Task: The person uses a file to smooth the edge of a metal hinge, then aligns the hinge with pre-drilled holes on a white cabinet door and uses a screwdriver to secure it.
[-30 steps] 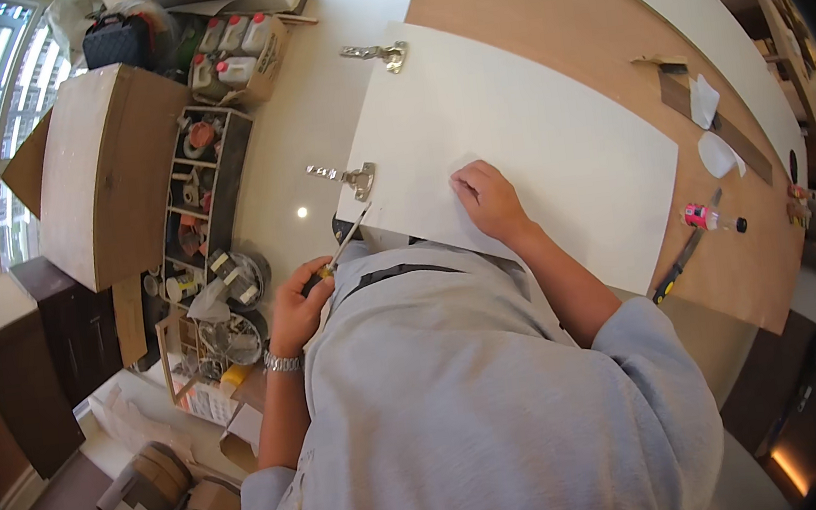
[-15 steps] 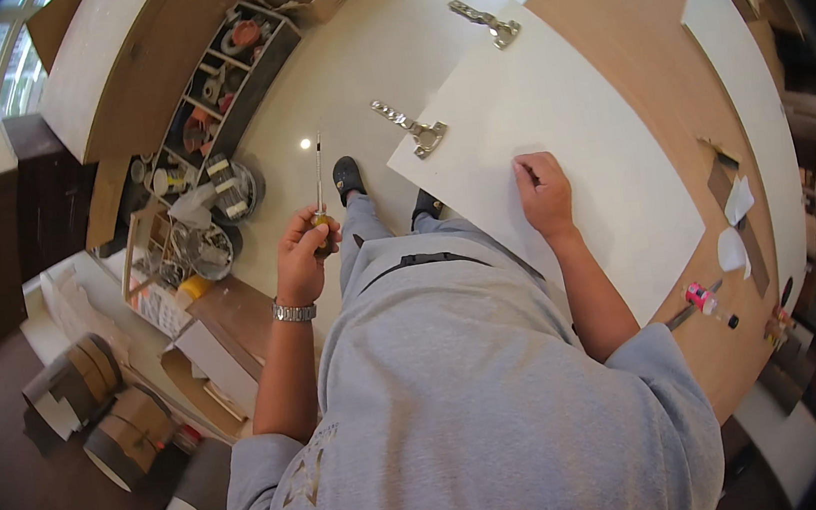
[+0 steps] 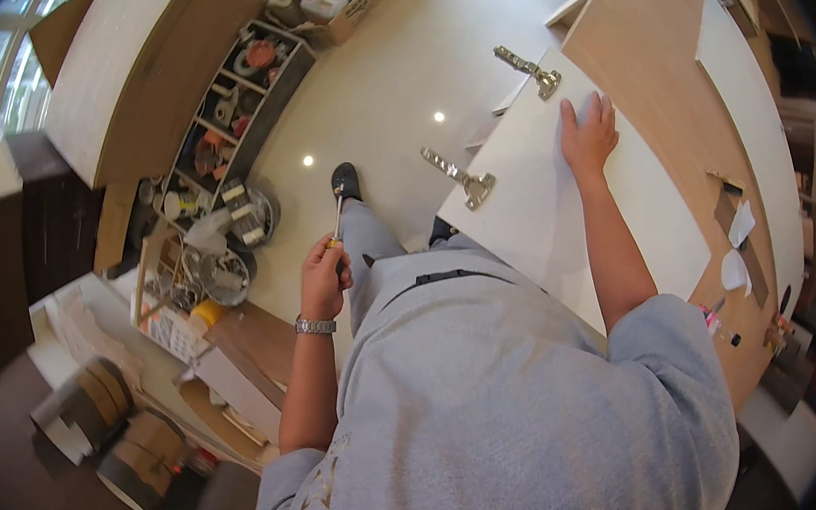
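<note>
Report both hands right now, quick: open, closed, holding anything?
Left hand: closed, holding a screwdriver.
Right hand: open, fingers spread on the white panel, holding nothing visible.

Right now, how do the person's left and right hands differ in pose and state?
The left hand is curled around a screwdriver, while the right hand lies open on the white panel, gripping nothing. The left hand has a silver link band at its wrist; the right hand's wrist is bare. Both hands are ungloved.
</note>
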A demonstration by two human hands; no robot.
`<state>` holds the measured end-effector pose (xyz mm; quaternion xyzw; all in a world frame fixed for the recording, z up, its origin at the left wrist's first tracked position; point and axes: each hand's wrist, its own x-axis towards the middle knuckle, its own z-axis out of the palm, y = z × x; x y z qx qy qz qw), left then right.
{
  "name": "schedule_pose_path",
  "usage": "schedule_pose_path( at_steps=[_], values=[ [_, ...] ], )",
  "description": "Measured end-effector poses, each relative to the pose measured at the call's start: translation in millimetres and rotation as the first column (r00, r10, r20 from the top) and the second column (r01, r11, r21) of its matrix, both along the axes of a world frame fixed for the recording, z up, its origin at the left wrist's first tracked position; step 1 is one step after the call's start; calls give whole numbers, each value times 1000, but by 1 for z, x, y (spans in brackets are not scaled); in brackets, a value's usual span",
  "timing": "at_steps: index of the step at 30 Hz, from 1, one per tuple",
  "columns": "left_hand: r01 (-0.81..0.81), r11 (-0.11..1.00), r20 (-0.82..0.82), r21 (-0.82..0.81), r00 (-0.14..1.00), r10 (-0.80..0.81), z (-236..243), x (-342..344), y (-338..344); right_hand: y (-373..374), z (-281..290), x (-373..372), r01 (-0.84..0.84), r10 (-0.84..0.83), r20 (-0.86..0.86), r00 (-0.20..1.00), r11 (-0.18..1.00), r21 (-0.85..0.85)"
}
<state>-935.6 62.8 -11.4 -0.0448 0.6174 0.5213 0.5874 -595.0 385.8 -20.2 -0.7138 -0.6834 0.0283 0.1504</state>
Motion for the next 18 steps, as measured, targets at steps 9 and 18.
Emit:
schedule_pose_path(
  at_steps=[9,18],
  values=[
    [590,757,64,-281,799,-598,-128,-99,162,36,-9,-25,306,-298,138,945,951,-38],
    [882,378,-170,-282,342,-924,-337,-99,310,36,6,-41,187,-183,52,982,978,-89]
  ],
)
